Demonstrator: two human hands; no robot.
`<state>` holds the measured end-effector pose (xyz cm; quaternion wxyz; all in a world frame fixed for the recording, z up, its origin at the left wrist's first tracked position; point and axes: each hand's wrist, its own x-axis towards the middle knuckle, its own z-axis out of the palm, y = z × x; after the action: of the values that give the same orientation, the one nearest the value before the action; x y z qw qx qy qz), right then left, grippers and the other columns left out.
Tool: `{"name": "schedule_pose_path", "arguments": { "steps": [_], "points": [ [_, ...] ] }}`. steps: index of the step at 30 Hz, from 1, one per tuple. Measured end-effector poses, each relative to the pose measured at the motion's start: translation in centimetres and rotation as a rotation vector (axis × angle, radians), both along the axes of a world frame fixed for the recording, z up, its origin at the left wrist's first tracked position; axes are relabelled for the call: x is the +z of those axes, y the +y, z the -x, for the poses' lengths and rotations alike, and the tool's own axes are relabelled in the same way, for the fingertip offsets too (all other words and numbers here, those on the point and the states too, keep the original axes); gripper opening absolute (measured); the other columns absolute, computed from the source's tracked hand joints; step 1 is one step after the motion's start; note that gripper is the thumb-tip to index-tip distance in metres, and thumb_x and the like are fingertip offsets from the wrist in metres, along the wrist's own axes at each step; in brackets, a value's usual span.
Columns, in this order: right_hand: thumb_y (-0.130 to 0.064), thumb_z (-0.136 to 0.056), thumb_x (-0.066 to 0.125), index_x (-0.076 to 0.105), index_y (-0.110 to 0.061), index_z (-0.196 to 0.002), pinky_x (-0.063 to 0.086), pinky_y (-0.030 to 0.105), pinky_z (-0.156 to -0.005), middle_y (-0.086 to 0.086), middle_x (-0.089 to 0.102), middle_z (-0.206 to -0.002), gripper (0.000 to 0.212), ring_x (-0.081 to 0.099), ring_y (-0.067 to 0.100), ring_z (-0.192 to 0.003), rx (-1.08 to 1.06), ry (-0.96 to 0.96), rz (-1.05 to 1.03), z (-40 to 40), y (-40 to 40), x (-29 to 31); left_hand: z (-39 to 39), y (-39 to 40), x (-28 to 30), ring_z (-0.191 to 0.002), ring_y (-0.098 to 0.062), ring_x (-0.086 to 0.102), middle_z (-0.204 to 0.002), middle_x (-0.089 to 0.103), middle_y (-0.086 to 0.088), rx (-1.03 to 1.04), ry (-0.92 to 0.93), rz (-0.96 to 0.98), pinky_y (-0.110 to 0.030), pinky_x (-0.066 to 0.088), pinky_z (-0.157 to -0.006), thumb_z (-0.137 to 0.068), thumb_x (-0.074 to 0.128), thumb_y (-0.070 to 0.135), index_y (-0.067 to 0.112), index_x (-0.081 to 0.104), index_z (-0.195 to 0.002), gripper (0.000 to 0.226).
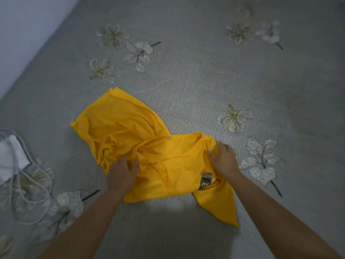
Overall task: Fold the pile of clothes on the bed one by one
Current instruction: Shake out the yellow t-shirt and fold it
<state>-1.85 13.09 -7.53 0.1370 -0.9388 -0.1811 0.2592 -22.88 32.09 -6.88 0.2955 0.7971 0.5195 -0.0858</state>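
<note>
Your two bare forearms reach in from the bottom edge, nearest to you, and from there the scene reads left to right. At the far left a pale wall (22,34) meets the bed's edge, and below it lies a white folded cloth (11,157) on a floral pillow (31,195) trimmed with a thin cord. Your left hand (122,175) rests on the near left part of the yellow shirt (168,165), its fingers bent and its thumb pressed into the thin fabric, bunching a fold under them. That shirt lies crumpled in the middle of the grey bedspread (205,71), a ribbed, woven cover stitched with pale flowers and leaves. Its cloth looks light and smooth, creased in soft ridges; one part spreads up and left in a rough wedge, and another tapers to a point towards you on the right. A neckline curves across the upper middle, and a small dark printed patch (206,181) shows near your right wrist. Your right hand (225,158) grips the shirt's right edge, fingers curled over gathered cloth and thumb pressing in from the left.
</note>
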Motion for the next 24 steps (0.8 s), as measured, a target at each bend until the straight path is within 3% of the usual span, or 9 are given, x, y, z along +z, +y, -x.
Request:
{"name": "schedule_pose_path", "arguments": {
  "steps": [3,6,8,10,13,16,19,22,24],
  "points": [
    [-0.030,-0.091,0.051,0.049,0.001,-0.124,0.034,0.039,-0.097,0.020,0.041,-0.131,0.045,0.037,0.033,-0.122,-0.036,-0.063,0.073,-0.7,1.2,-1.0,-2.7,0.0,-0.5,-0.112,-0.038,0.049,-0.114,0.056,-0.025,0.005,0.089,-0.088,-0.041,0.036,-0.093,-0.086,0.051,0.049,-0.001,0.058,-0.107,0.055],
    [-0.016,-0.091,0.049,0.060,0.004,-0.104,0.039,0.037,-0.084,0.019,0.054,-0.107,0.027,0.048,0.035,-0.104,-0.065,-0.052,-0.017,-1.3,2.3,-1.2,-4.5,-0.1,-0.8,-0.109,-0.036,0.051,-0.113,0.058,-0.022,0.001,0.082,-0.086,-0.040,0.039,-0.090,-0.091,0.049,0.033,0.001,0.058,-0.107,0.037],
    [-0.013,-0.092,0.048,0.055,-0.004,-0.081,0.034,0.032,-0.061,0.007,0.051,-0.077,0.016,0.050,0.028,-0.084,-0.135,0.038,-0.165,-1.9,2.5,-0.4,-4.7,0.4,-0.4,-0.106,-0.035,0.052,-0.112,0.059,-0.022,0.102,-0.039,-0.032,-0.038,0.039,-0.086,-0.095,0.043,0.021,-0.001,0.057,-0.109,0.029],
    [-0.014,-0.094,0.045,0.043,-0.014,-0.074,0.028,0.029,-0.055,-0.001,0.041,-0.069,0.021,0.045,0.021,-0.079,-0.198,0.146,-0.306,-2.7,2.3,1.2,-4.5,0.9,0.7,-0.105,-0.032,0.052,-0.110,0.058,-0.020,0.206,-0.212,0.032,-0.032,0.033,-0.076,-0.097,0.041,0.017,-0.002,0.055,-0.113,0.028],
    [-0.012,-0.095,0.044,0.048,-0.006,-0.100,0.033,0.027,-0.065,0.002,0.048,-0.090,0.009,0.044,0.019,-0.088,-0.127,0.188,-0.445,-3.8,1.7,5.0,-3.9,1.7,4.2,-0.092,-0.026,0.049,-0.092,0.050,-0.010,0.181,-0.431,0.000,-0.027,0.022,-0.062,-0.097,0.039,0.015,0.004,0.052,-0.105,0.019],
    [-0.006,-0.094,0.044,0.044,-0.007,-0.128,0.033,0.021,-0.080,0.001,0.045,-0.116,0.034,0.042,0.015,-0.101,0.141,0.123,-0.519,-4.8,0.9,10.3,-3.1,2.7,9.3,-0.063,-0.021,0.043,-0.069,0.046,-0.002,0.011,-0.531,-0.120,-0.031,0.024,-0.059,-0.097,0.038,0.014,0.005,0.049,-0.092,0.015],
    [-0.018,-0.095,0.043,0.043,-0.010,-0.133,0.032,0.023,-0.088,0.009,0.053,-0.127,0.039,0.049,0.021,-0.114,0.389,-0.089,-0.511,-5.6,0.1,16.7,-2.4,3.7,15.8,-0.059,-0.024,0.048,-0.064,0.047,-0.002,-0.160,-0.474,-0.324,-0.032,0.026,-0.053,-0.097,0.041,0.025,0.001,0.053,-0.101,0.027],
    [-0.050,-0.080,0.029,0.039,-0.018,-0.137,0.026,0.033,-0.083,0.013,0.060,-0.118,0.066,0.052,0.029,-0.110,0.490,-0.498,-0.298,-5.9,-1.1,23.0,-1.2,4.2,23.3,-0.092,-0.038,0.059,-0.097,0.063,-0.020,-0.309,-0.363,-0.588,-0.037,0.038,-0.069,-0.078,0.032,0.061,0.003,0.053,-0.117,0.073],
    [-0.062,-0.084,0.015,0.049,-0.014,-0.131,0.030,0.037,-0.078,0.012,0.065,-0.101,0.075,0.058,0.031,-0.095,0.509,-0.768,-0.232,-5.4,-2.2,27.3,-0.1,3.9,28.5,-0.098,-0.041,0.059,-0.107,0.063,-0.024,-0.427,-0.371,-0.727,-0.043,0.044,-0.078,-0.069,0.020,0.076,0.000,0.055,-0.118,0.098]
  ]
}}
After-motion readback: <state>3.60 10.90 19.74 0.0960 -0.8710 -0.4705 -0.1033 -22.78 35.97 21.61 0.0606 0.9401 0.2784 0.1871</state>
